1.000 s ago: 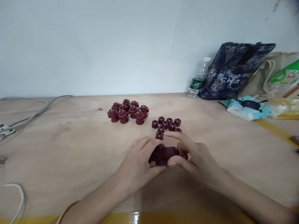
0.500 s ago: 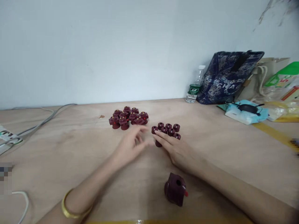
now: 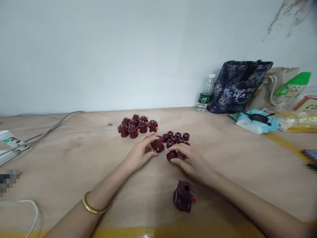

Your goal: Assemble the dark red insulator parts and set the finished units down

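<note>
My left hand [image 3: 141,151] has its thumb and fingers around a dark red square-topped piece [image 3: 158,144], tilted, with a red tab and brass-coloured bits. My right hand [image 3: 192,161] grips a small dark red round cap [image 3: 171,155] between thumb and fingers, just right of that piece. Several similar round caps [image 3: 177,135] stand in a group behind my right hand, some partly hidden by it. Behind my left hand stands a cluster of square-topped pieces [image 3: 133,129]. A larger-looking dark red part [image 3: 183,195] with a hole and red tab lies nearer to me.
Against the wall stand a water bottle [image 3: 204,96] and a dark blue bag [image 3: 237,87]. A blue tissue pack [image 3: 257,121] bears a black object. Grey cables [image 3: 53,127] run along the left side. Yellow tape [image 3: 119,232] marks the near edge.
My left hand has taken hold of one square-topped piece and brought it toward the caps. My right hand has drawn a cap slightly nearer, its fingers now curled round it.
</note>
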`<move>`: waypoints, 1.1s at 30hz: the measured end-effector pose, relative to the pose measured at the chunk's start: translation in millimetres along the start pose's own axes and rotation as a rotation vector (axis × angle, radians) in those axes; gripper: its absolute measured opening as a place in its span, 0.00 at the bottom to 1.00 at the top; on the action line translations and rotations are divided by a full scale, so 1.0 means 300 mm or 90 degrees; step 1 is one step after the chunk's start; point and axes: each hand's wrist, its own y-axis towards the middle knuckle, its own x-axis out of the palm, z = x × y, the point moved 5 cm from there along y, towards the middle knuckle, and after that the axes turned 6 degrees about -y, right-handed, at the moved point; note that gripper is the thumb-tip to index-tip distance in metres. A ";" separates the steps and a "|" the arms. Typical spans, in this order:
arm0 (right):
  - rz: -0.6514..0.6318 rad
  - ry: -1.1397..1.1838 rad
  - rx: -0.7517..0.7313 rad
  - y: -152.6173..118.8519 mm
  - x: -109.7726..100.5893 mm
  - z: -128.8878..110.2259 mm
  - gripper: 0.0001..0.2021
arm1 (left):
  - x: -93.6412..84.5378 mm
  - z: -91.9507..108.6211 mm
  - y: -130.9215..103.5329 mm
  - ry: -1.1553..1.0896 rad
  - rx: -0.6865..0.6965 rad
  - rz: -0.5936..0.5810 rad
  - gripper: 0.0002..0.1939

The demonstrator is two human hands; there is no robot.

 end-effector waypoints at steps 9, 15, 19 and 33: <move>0.001 0.034 0.083 0.002 0.010 0.032 0.10 | -0.015 0.039 -0.005 0.158 0.071 -0.059 0.31; 0.004 0.094 0.115 0.007 0.018 0.065 0.12 | 0.029 0.064 0.019 0.267 0.125 -0.097 0.20; 0.016 0.207 0.168 0.001 0.031 0.128 0.15 | 0.015 0.087 0.004 0.290 0.130 -0.062 0.13; 0.087 0.275 0.120 -0.021 -0.024 0.036 0.14 | 0.010 0.158 -0.035 0.017 -0.045 0.057 0.24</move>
